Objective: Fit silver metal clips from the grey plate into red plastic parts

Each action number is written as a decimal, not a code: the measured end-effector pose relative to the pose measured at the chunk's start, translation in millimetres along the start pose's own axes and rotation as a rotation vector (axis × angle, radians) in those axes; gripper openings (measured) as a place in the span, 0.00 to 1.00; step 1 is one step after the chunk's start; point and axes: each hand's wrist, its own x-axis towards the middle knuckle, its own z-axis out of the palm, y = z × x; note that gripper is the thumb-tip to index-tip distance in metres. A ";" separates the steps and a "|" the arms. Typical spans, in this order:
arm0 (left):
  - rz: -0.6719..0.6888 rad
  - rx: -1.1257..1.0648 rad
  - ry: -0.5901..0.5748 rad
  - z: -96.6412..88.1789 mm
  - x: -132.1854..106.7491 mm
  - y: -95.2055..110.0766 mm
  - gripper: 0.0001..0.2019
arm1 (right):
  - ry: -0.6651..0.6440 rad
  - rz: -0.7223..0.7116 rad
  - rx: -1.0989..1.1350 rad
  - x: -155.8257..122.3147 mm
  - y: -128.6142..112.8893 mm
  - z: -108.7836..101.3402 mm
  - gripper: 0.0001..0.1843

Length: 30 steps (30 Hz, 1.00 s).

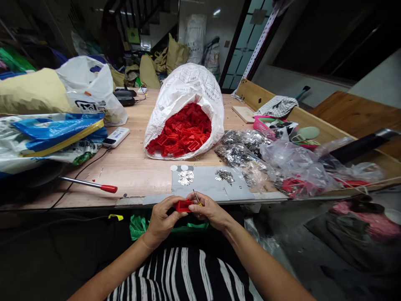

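Observation:
My left hand is closed on a small red plastic case, just in front of the table's near edge. Fingers of my right hand touch the case's right end. That hand also grips a thin metal-shafted tool with some yellow on it, perhaps a small screwdriver, whose shaft points up and away. Beyond the hands, a grey mat bears a pile of shiny flat metal pieces and a darker pile of small metal parts. Behind it, a white woven sack lies open, full of red plastic cases.
Bags of metal parts and crumpled clear plastic crowd the right, near a pink basket. To the left are a red-handled lever, a white power strip and stacked bags. A wooden board edges the right side.

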 end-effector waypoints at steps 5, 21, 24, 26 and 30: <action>-0.198 -0.162 0.054 0.5 0.1 -4.8 0.13 | -0.014 -0.001 -0.090 7.5 -4.4 -7.7 0.21; -1.051 -1.329 0.340 -7.1 18.2 5.5 0.06 | 0.586 -0.180 -1.537 56.9 -24.6 -36.4 0.04; -1.104 -1.366 0.326 -6.8 20.2 6.3 0.09 | 0.591 -0.173 -1.538 56.7 -25.1 -36.7 0.04; -1.114 -1.369 0.323 -5.9 20.6 5.6 0.10 | 0.588 -0.175 -1.536 57.0 -25.2 -37.2 0.05; -1.136 -1.352 0.319 -4.0 19.6 3.5 0.11 | 0.572 -0.179 -1.535 57.9 -24.7 -38.1 0.04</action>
